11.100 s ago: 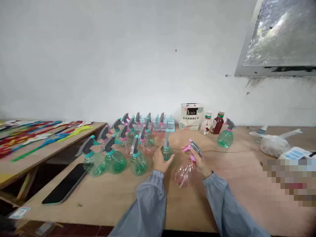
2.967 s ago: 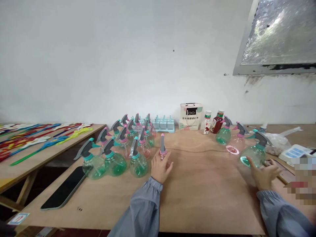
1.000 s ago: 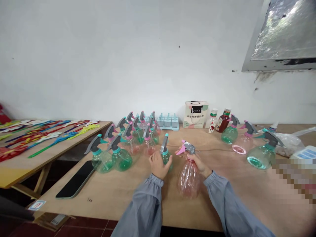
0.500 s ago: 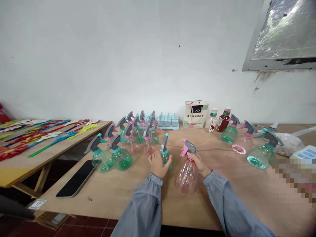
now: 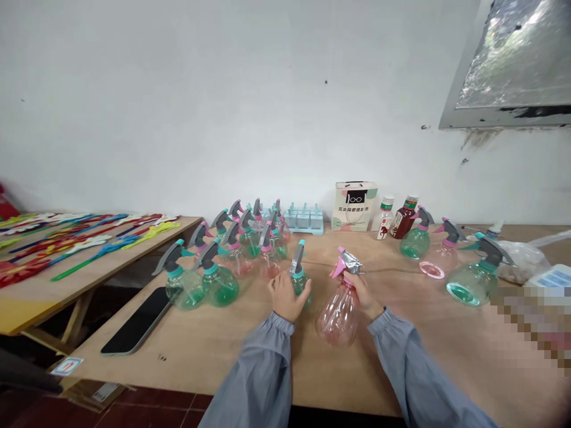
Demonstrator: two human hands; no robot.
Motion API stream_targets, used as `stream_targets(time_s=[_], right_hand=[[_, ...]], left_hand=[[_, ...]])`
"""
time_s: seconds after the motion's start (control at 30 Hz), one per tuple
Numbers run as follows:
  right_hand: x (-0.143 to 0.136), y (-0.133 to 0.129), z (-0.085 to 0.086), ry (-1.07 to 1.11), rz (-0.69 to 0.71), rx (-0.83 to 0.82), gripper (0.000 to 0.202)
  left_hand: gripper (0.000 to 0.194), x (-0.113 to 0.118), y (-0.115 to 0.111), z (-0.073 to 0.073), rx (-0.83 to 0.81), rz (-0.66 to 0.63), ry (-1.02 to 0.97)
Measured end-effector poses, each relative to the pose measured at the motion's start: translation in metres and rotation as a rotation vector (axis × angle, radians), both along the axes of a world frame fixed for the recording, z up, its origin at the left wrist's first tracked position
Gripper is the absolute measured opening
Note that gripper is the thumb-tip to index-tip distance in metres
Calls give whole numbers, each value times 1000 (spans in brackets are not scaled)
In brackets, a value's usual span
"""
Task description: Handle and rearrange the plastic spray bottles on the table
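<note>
On the table, a cluster of spray bottles stood left, the phone before it. Two central spray bottles were side by side, right of it. Behind, the tray, paper bag and drink bottles ran left to right. Farther right were three spray bottles, beside what seemed a plastic bag.

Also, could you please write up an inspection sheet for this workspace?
Surface: wooden table, small dark marks near front edge
Work items: pink spray bottle, tilted; green spray bottle, upright; more spray bottles both sides
Clutter: phone, paper bag, plastic bag
Hands: left around green bottle; right gripping pink bottle's neck
Cables: nothing seen
Surroundings: white wall, window, side table with colourful pieces
</note>
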State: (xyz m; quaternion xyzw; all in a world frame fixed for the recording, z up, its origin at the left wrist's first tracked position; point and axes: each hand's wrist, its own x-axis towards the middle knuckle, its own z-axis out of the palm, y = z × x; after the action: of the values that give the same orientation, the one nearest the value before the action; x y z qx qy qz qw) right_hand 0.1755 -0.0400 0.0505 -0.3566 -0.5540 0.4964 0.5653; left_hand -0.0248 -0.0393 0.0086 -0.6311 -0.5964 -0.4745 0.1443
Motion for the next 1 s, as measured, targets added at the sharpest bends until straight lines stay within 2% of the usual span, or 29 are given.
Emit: stream_targets(time_s=[0.17,0.4,0.67,0.73,0.8,0.9,1.0], right_hand=[[-1,-2,5,66,71,-87,47],[0,-3,4,58,12,-100,37],[4,-11,4,-102,26,64,45],[18,-13,0,-93,-49,53,49],[43,-19,-4,-100,-193,69,48],[101,-36,-7,-201,-479,188,40],[169,-59,-6,-351,-780,274,49]], left_hand=[[43,0,2,-2,9,12,-1],[41,0,0,-1,10,5,15],[40,-2,0,-2,4,-3,12],[39,-2,0,-1,0,-11,10],[39,-2,-2,0,-9,-14,7],[39,-1,-3,1,-28,-13,5],[40,-1,-3,1,-38,-14,2]])
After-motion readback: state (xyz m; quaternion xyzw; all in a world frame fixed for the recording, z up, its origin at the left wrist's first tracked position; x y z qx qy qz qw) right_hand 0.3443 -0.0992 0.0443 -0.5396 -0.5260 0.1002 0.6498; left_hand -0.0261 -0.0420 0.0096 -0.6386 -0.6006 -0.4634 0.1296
